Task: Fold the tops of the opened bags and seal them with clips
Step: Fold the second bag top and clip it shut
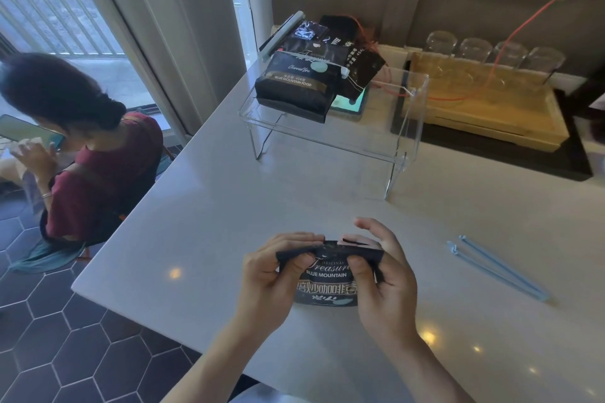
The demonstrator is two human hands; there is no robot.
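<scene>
A black coffee bag (327, 285) with white lettering stands on the white counter near its front edge. My left hand (271, 275) pinches the bag's top at its left end. My right hand (383, 275) pinches the top at its right end, thumb on the front, fingers behind. The bag's top edge is bent over between both hands. A long light-blue clip (494, 267), sprung apart, lies on the counter to the right of my right hand. Two more black coffee bags (294, 88) lie on a clear acrylic shelf (402, 147) at the back, each with a pale clip across its top.
A wooden tray (510, 121) with several upturned glasses stands at the back right, with an orange cable running over it. A person in a dark red top (98, 170) sits left of the counter (203, 206), beside its left edge. Dark hexagonal floor tiles lie below.
</scene>
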